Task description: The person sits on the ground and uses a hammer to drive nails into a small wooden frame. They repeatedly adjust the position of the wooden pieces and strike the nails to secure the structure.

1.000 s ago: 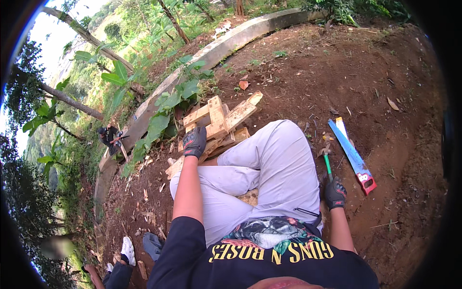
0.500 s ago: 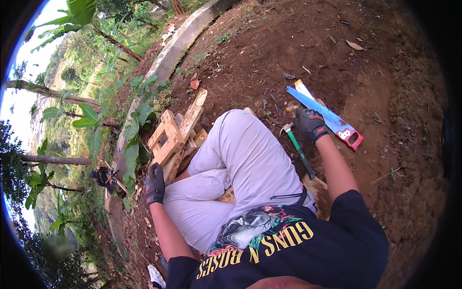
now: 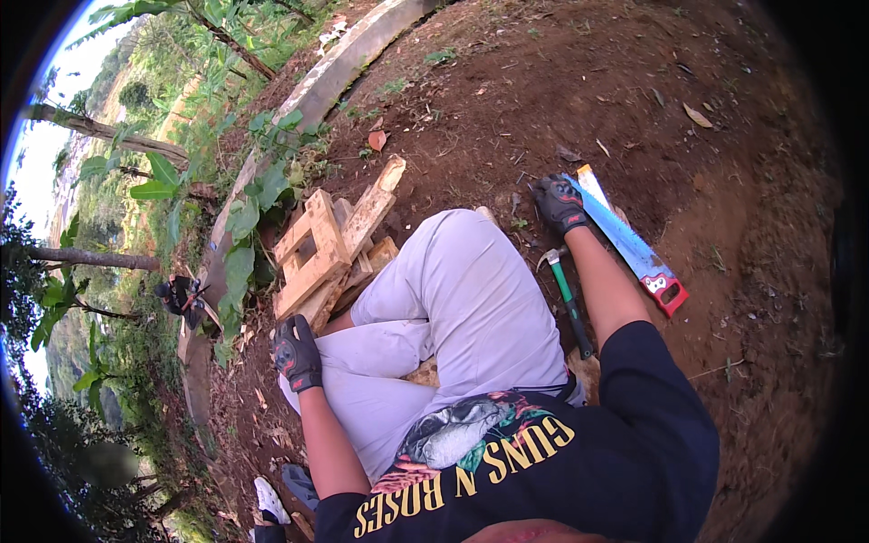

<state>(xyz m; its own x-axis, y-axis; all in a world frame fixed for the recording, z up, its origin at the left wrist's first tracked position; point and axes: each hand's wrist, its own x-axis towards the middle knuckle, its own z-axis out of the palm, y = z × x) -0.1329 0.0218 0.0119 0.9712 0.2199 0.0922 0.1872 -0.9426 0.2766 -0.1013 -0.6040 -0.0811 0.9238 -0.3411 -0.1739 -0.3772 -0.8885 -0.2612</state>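
My right hand (image 3: 558, 204), in a black glove, reaches down to the soil by the tip of a blue-bladed handsaw (image 3: 625, 240) with a red handle. Its fingers bend toward the ground; their tips, and whatever they may hold, are hidden. A white strip with an orange end (image 3: 588, 176) lies partly under the saw. Beside my right forearm is a hammer (image 3: 568, 294) with a green and black handle. My left hand (image 3: 297, 355), gloved too, rests loosely open by my bent leg, holding nothing visible. Just beyond it lie nailed wooden boards (image 3: 317, 249).
A low concrete edge (image 3: 330, 81) curves along the left, with leafy plants (image 3: 240, 244) beside it. Another person's white shoe (image 3: 270, 498) shows at the lower left. A dark shape (image 3: 181, 299), unclear, is beyond the edge. Dry leaves (image 3: 697, 116) dot the brown soil.
My right hand has moved forward and slightly left, away from the hammer head to the saw's tip. My left hand has drawn back a little from the boards. The view has shifted slightly.
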